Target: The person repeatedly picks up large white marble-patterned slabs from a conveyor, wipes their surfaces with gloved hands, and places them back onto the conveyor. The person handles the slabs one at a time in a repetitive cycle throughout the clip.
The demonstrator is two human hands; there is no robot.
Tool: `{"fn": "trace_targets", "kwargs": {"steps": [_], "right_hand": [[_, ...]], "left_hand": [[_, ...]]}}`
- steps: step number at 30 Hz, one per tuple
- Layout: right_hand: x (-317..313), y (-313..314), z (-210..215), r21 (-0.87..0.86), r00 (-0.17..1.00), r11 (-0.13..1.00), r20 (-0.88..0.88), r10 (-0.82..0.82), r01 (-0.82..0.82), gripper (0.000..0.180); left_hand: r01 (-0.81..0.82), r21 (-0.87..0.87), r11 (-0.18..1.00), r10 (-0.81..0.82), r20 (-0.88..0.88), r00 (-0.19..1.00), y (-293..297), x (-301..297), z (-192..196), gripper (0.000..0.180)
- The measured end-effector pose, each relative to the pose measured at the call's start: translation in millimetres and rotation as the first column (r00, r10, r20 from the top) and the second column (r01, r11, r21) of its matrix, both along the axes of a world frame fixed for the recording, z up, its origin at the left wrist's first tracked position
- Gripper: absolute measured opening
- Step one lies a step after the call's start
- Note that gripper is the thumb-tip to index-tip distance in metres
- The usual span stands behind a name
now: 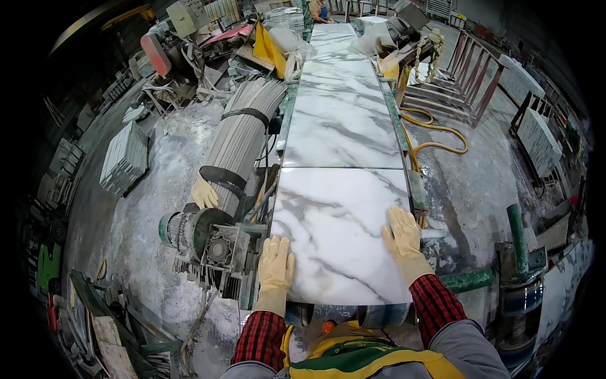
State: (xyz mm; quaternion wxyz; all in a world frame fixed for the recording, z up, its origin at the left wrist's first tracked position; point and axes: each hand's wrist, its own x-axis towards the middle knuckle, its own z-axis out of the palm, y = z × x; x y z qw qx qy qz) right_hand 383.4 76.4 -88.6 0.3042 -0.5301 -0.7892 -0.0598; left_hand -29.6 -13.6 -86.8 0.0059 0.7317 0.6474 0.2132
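Observation:
A polished white marble slab with grey veins (341, 246) lies flat on a narrow conveyor right before me. Beyond it a second veined slab (344, 120) lies in line, with a thin seam between them. My left hand (274, 268), in a cream rubber glove, rests along the near slab's left edge with its fingers stretched forward. On the right edge, somewhat farther out, my right hand (403, 239) lies flat in a matching glove, fingers extended. Neither hand is wrapped round anything; the undersides of both are hidden.
Left of the conveyor stand an electric motor (189, 230) and a strapped bundle of grey strips (243, 129), with a loose cream glove (204, 192) beside it. A yellow hose (448, 136) and a metal rack (464, 82) are at right. Another person (320, 11) stands at the far end.

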Motion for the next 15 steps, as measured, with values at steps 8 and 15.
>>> {"fn": "trace_targets", "kwargs": {"steps": [8,15], "right_hand": [[2,-3,-14,0.036,1.0,0.999,0.004,-0.018,0.018,0.055],[-1,-12,-8,-0.029,0.997,0.997,0.035,-0.076,0.077,0.055]], "left_hand": [[0.0,0.006,1.0,0.0,0.003,1.0,-7,-1,-1,0.054],[-0.001,0.039,0.999,0.002,-0.024,1.0,-10,1,2,0.052]]}}
